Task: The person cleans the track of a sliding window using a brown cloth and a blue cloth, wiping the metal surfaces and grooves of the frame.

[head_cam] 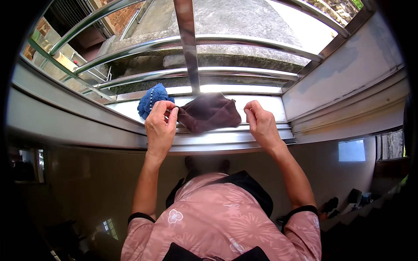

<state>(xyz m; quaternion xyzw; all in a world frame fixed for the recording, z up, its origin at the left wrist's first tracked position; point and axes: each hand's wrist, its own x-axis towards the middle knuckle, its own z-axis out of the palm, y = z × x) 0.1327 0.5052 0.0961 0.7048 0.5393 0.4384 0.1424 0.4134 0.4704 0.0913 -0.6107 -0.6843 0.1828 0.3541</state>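
A dark brown cloth (209, 112) lies bunched on the window sill, its near edge over the metal sliding track. My left hand (161, 122) pinches the cloth's left corner between thumb and forefinger. Just beyond that hand sits a crumpled blue terry cloth (153, 99) with a black-and-white checked strip. To the right of the brown cloth, a small gap away, is my right hand (261, 122). Its thumb and forefinger are pressed together. I see nothing clear between them, though a fine thread would be too small to tell.
Polished metal window bars (248, 72) and an upright post (187, 42) stand beyond the sill (267, 107). The window's side frames (75, 106) close in at left and right. Outside lies a concrete surface (238, 23). Several dark items (354, 195) sit at lower right.
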